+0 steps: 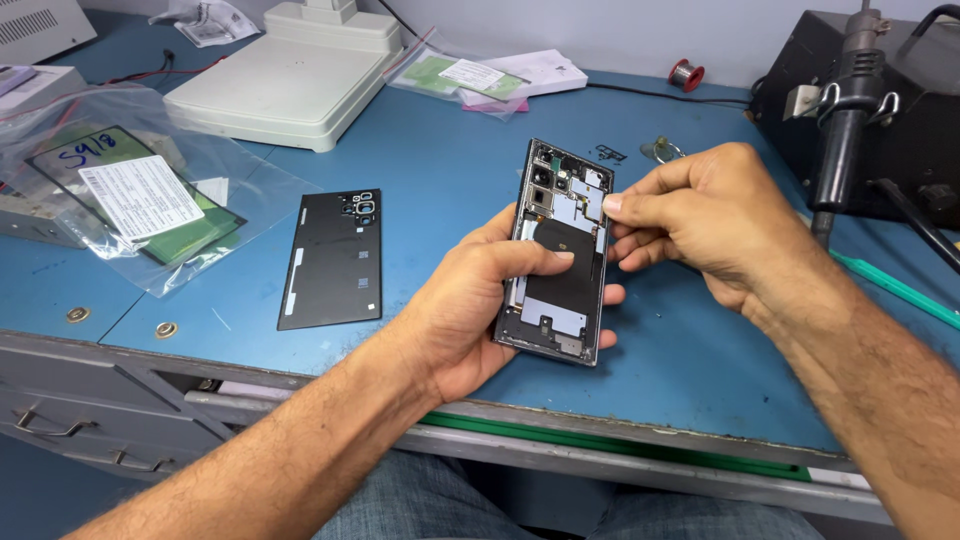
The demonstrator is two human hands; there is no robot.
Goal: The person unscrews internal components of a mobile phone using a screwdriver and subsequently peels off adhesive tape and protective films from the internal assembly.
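Observation:
My left hand (470, 300) grips an opened smartphone (560, 290) from behind, back cover off, thumb laid across its black coil panel. The phone's inner plates and camera modules face up. My right hand (700, 215) pinches at the phone's upper right edge with thumb and forefinger on a silver shield there. The removed black back cover (333, 260) lies flat on the blue bench top (450, 150), to the left of my left hand.
A clear bag holding a green-backed part (140, 195) lies at left. A white device base (290, 75) stands at the back. A black hot-air station with its handle (850, 110) is at right, a green tool (890, 285) beside it. Metal drawers (90, 420) are below.

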